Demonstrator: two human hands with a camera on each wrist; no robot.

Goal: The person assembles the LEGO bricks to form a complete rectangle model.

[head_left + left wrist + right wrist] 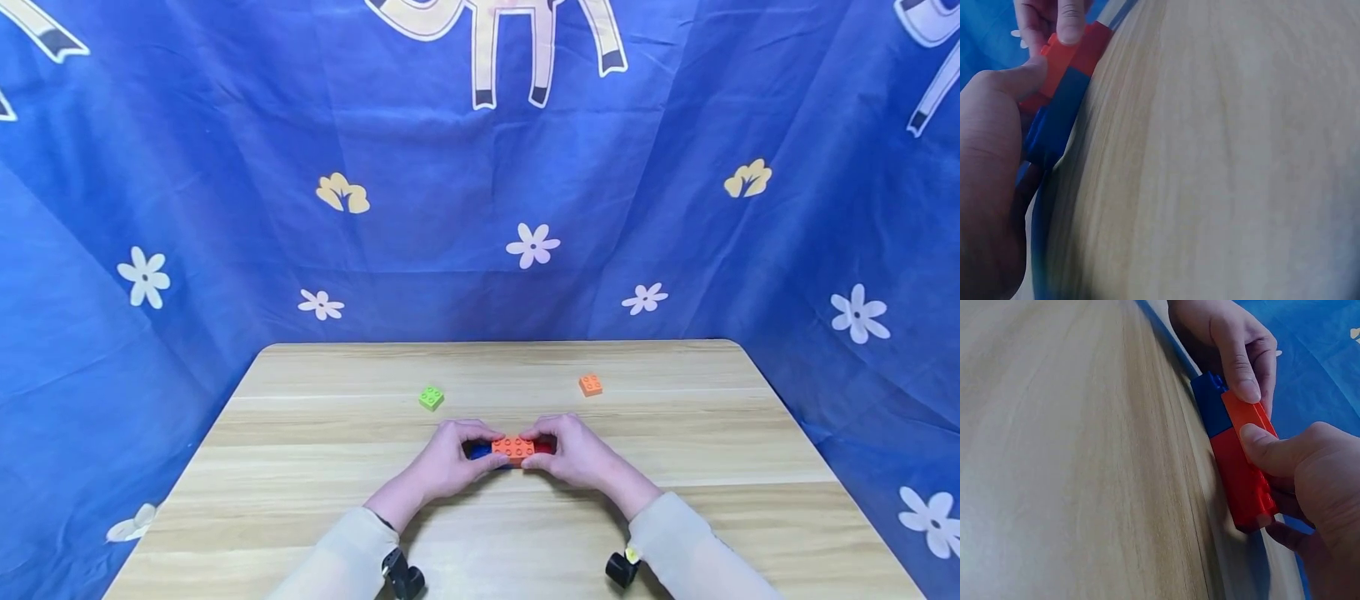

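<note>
An orange toy brick (513,451) with rows of studs lies across the seam between a blue brick (1064,112) and a red brick (1240,478), which stand end to end beneath it. My left hand (450,460) pinches the orange brick between thumb and fingers at its left end, over the blue brick. From the other side my right hand (573,454) grips its right end, above the red one. In the right wrist view both thumbs press on the near side of the orange brick. The fingers behind the bricks are partly hidden.
Beyond the left hand, a small green brick (431,398) lies on the wooden table (337,442). A small orange brick (591,384) lies farther back on the right. Blue patterned cloth (450,183) hangs behind the table and down both sides.
</note>
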